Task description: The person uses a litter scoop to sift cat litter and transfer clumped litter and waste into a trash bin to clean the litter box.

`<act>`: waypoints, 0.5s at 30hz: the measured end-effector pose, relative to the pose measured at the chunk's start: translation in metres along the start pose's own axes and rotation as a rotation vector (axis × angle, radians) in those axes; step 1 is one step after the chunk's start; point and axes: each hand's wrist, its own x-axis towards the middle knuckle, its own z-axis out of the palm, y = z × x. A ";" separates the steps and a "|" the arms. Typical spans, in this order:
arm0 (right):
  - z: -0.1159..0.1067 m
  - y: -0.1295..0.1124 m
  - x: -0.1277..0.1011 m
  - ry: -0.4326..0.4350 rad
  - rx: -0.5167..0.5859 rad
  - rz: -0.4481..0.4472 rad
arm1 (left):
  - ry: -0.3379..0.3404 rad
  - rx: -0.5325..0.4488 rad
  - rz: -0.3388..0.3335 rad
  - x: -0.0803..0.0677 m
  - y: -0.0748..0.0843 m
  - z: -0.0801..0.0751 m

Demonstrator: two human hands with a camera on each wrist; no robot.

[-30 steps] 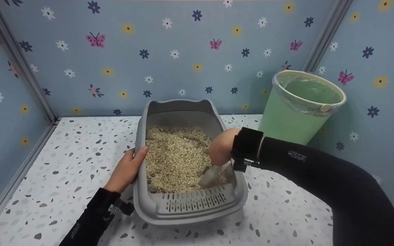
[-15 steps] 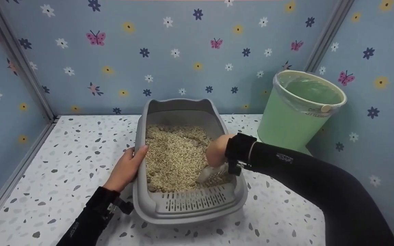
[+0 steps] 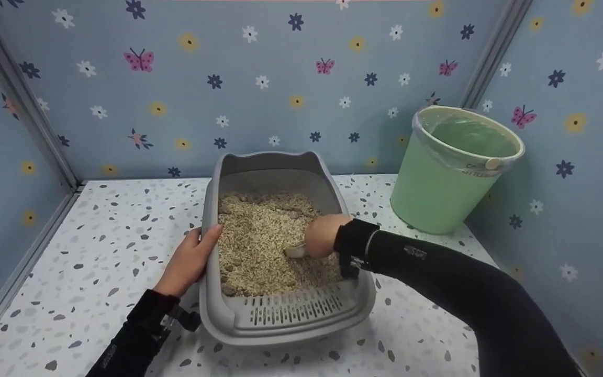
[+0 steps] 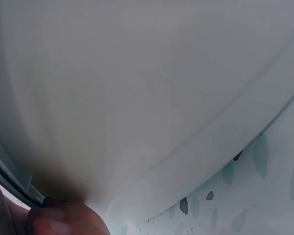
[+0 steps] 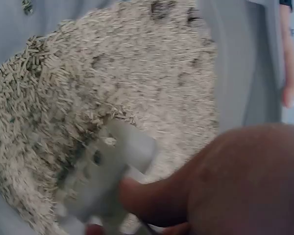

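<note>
A grey litter box (image 3: 287, 335) full of pale pellet litter (image 3: 259, 235) stands on the speckled surface. My left hand (image 3: 186, 264) grips its left rim, thumb on top; in the left wrist view, curled fingers (image 4: 68, 220) show under the rim against the outer wall. Inside the box, at the right side, my right hand (image 3: 324, 235) holds a pale litter scoop (image 3: 296, 251), largely hidden by the hand in the head view. In the right wrist view the slotted scoop (image 5: 108, 166) is tilted and touches the litter, with my thumb along it. Darker clumps lie among the pellets.
To the right stands a green bin (image 3: 427, 188) lined with a clear bag. A flowered blue wall (image 3: 259, 104) rises behind the box, with side walls left and right. The box's front edge has a slotted ledge (image 3: 296, 309).
My right hand has moved left and slightly toward me. The scoop has shifted from the front right corner toward the middle of the litter and turned. My left hand stays on the rim.
</note>
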 end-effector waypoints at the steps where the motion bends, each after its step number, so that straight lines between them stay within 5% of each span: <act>1: 0.004 -0.002 0.007 0.011 0.007 -0.003 | 0.000 -0.001 -0.001 0.000 0.000 0.000; 11: 0.032 -0.004 0.073 0.136 0.239 -0.021 | -0.002 0.006 -0.020 -0.001 0.000 0.000; 15: 0.037 -0.003 0.092 0.194 0.253 -0.058 | -0.006 0.000 -0.009 -0.001 0.001 -0.001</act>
